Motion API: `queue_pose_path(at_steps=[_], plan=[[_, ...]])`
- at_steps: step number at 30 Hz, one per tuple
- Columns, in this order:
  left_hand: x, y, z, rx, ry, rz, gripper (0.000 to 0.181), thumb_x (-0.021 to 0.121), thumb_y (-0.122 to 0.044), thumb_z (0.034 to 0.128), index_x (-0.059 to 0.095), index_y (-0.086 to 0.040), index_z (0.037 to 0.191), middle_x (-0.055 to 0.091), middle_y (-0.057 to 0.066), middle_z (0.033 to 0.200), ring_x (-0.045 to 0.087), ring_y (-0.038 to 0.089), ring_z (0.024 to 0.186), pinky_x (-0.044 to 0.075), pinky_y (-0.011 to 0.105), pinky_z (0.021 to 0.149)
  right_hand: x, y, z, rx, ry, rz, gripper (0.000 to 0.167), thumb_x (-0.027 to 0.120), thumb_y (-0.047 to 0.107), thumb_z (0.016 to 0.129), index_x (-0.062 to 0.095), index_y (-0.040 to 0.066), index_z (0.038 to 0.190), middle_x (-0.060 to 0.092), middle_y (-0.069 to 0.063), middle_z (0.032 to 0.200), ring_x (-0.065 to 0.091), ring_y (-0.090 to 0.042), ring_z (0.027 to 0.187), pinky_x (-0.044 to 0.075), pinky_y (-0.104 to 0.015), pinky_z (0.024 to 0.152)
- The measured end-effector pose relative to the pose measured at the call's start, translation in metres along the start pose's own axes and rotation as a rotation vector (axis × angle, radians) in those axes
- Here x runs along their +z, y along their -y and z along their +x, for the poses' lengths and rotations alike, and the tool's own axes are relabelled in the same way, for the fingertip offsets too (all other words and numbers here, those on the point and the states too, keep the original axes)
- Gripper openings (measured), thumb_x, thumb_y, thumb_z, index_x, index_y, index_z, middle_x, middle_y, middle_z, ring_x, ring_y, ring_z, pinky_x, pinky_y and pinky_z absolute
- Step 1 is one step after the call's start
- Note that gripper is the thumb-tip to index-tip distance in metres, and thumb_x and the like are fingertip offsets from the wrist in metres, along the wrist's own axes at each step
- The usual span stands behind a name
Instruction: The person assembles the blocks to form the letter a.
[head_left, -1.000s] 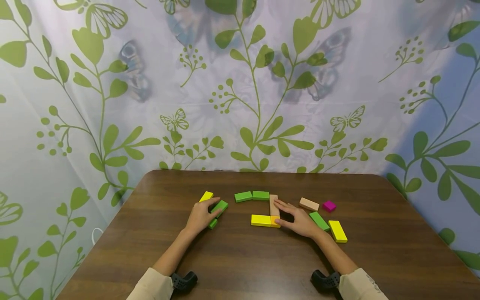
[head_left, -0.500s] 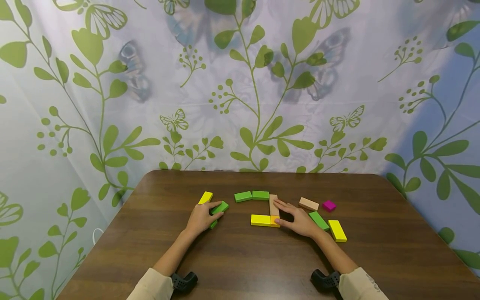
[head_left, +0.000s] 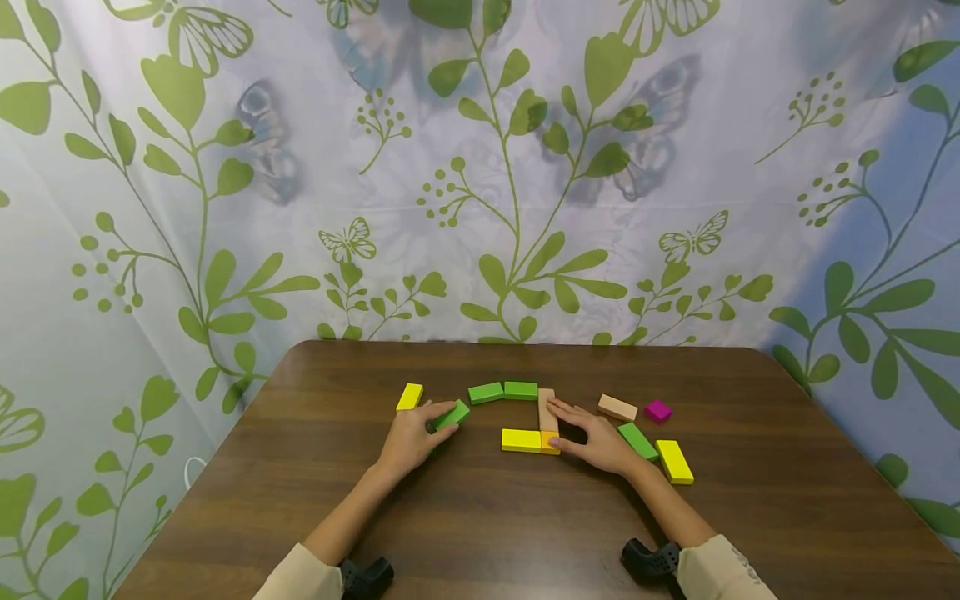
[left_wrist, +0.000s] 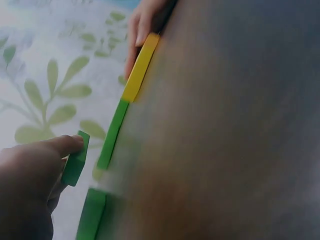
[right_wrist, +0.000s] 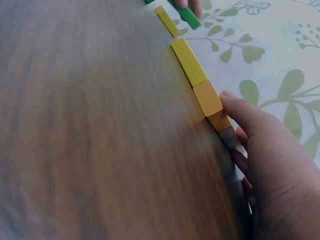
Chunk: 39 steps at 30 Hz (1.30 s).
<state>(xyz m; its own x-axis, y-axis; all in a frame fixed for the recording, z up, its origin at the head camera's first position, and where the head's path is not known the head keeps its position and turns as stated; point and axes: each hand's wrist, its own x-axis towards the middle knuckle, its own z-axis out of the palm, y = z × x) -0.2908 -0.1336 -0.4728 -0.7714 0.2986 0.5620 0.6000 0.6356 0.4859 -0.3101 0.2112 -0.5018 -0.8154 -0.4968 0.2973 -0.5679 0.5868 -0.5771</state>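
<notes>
My left hand (head_left: 407, 435) pinches a green block (head_left: 454, 414) between thumb and fingers. In the left wrist view this green block (left_wrist: 76, 161) looks raised off the table, with another green block (left_wrist: 91, 215) close below it. The fingers of my right hand (head_left: 602, 443) touch a plain wood block (head_left: 548, 410), and its thumb rests at a small orange block (head_left: 550, 443). A yellow block (head_left: 521, 441) lies end to end with the orange one. Two green blocks (head_left: 486, 393) form a row behind, reaching the plain block's far end.
A yellow block (head_left: 409, 397) lies beyond my left hand. On the right lie another plain block (head_left: 617, 407), a magenta block (head_left: 658, 411), a green block (head_left: 637, 442) and a yellow block (head_left: 675, 462). Behind the brown table (head_left: 480, 533) hangs a leaf-patterned cloth (head_left: 480, 208).
My left hand has moved right with the green block, towards the green row. The second green block below it is now hidden in the head view. My right hand has stayed still.
</notes>
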Motion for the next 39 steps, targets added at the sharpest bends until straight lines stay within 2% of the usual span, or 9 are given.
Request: queue_pose_path(at_steps=[3, 6, 10, 14, 18, 26, 31, 35, 39], plan=[[0.001, -0.016, -0.006, 0.021, 0.048, -0.038, 0.039, 0.075, -0.019, 0.0785, 0.067, -0.006, 0.114, 0.066, 0.007, 0.109, 0.059, 0.036, 0.103, 0.049, 0.039, 0.083, -0.001, 0.000, 0.000, -0.004, -0.002, -0.004, 0.064, 0.063, 0.045, 0.085, 0.043, 0.018, 0.140, 0.036, -0.002, 0.145, 0.033, -0.040, 0.128, 0.026, -0.059, 0.100], [0.004, -0.027, -0.014, 0.038, 0.103, -0.052, 0.039, 0.073, -0.021, 0.0799, 0.066, -0.007, 0.115, 0.065, 0.005, 0.110, 0.060, 0.029, 0.103, 0.050, 0.036, 0.083, 0.000, 0.000, 0.000, -0.007, -0.002, -0.008, 0.064, 0.062, 0.045, 0.085, 0.043, 0.018, 0.140, 0.036, -0.001, 0.145, 0.033, -0.040, 0.128, 0.027, -0.059, 0.100], [0.010, -0.032, -0.025, 0.036, 0.174, -0.041, 0.037, 0.072, -0.023, 0.0812, 0.067, -0.009, 0.115, 0.066, 0.003, 0.110, 0.060, 0.018, 0.102, 0.050, 0.032, 0.082, 0.001, 0.001, -0.001, -0.003, 0.000, -0.008, 0.064, 0.062, 0.045, 0.085, 0.043, 0.018, 0.140, 0.036, -0.002, 0.145, 0.033, -0.040, 0.128, 0.027, -0.059, 0.100], [0.014, -0.032, -0.030, 0.032, 0.192, 0.001, 0.037, 0.073, -0.025, 0.0805, 0.068, -0.010, 0.113, 0.067, 0.002, 0.108, 0.062, 0.015, 0.098, 0.052, 0.028, 0.076, 0.001, 0.001, -0.001, 0.000, -0.003, -0.008, 0.064, 0.063, 0.045, 0.085, 0.044, 0.017, 0.140, 0.036, -0.002, 0.144, 0.033, -0.041, 0.128, 0.027, -0.060, 0.099], [0.014, -0.034, -0.034, 0.023, 0.208, 0.018, 0.041, 0.072, -0.029, 0.0808, 0.066, -0.009, 0.116, 0.066, 0.003, 0.110, 0.062, 0.015, 0.098, 0.052, 0.027, 0.073, 0.001, 0.002, -0.002, 0.006, -0.003, -0.009, 0.064, 0.063, 0.045, 0.085, 0.043, 0.018, 0.140, 0.036, -0.002, 0.144, 0.033, -0.041, 0.128, 0.027, -0.060, 0.099], [0.007, -0.051, -0.052, -0.010, 0.261, 0.010, 0.057, 0.067, -0.038, 0.0826, 0.057, -0.002, 0.125, 0.059, 0.009, 0.122, 0.057, 0.021, 0.107, 0.049, 0.035, 0.084, -0.001, 0.002, 0.000, -0.005, -0.002, -0.005, 0.064, 0.063, 0.045, 0.085, 0.044, 0.017, 0.139, 0.037, -0.002, 0.144, 0.033, -0.041, 0.128, 0.027, -0.059, 0.100], [0.001, -0.063, -0.062, -0.017, 0.328, 0.037, 0.062, 0.069, -0.037, 0.0818, 0.053, 0.000, 0.128, 0.054, 0.012, 0.127, 0.055, 0.023, 0.111, 0.048, 0.036, 0.086, -0.001, 0.002, 0.001, -0.011, -0.002, -0.008, 0.064, 0.063, 0.044, 0.085, 0.044, 0.017, 0.140, 0.037, -0.002, 0.144, 0.034, -0.040, 0.128, 0.027, -0.058, 0.100], [-0.004, -0.062, -0.061, -0.013, 0.375, -0.004, 0.064, 0.070, -0.037, 0.0811, 0.052, 0.001, 0.129, 0.053, 0.013, 0.128, 0.053, 0.024, 0.113, 0.047, 0.036, 0.088, -0.001, 0.002, 0.000, -0.013, 0.002, -0.010, 0.064, 0.062, 0.044, 0.085, 0.043, 0.017, 0.140, 0.036, -0.002, 0.144, 0.034, -0.040, 0.128, 0.027, -0.058, 0.100], [-0.010, -0.048, -0.053, 0.041, 0.423, -0.091, 0.068, 0.071, -0.038, 0.0795, 0.050, 0.000, 0.132, 0.051, 0.012, 0.131, 0.050, 0.022, 0.117, 0.044, 0.036, 0.092, 0.000, 0.001, 0.000, -0.018, -0.002, -0.001, 0.063, 0.063, 0.043, 0.085, 0.043, 0.016, 0.140, 0.036, -0.003, 0.144, 0.033, -0.040, 0.128, 0.027, -0.058, 0.100]])
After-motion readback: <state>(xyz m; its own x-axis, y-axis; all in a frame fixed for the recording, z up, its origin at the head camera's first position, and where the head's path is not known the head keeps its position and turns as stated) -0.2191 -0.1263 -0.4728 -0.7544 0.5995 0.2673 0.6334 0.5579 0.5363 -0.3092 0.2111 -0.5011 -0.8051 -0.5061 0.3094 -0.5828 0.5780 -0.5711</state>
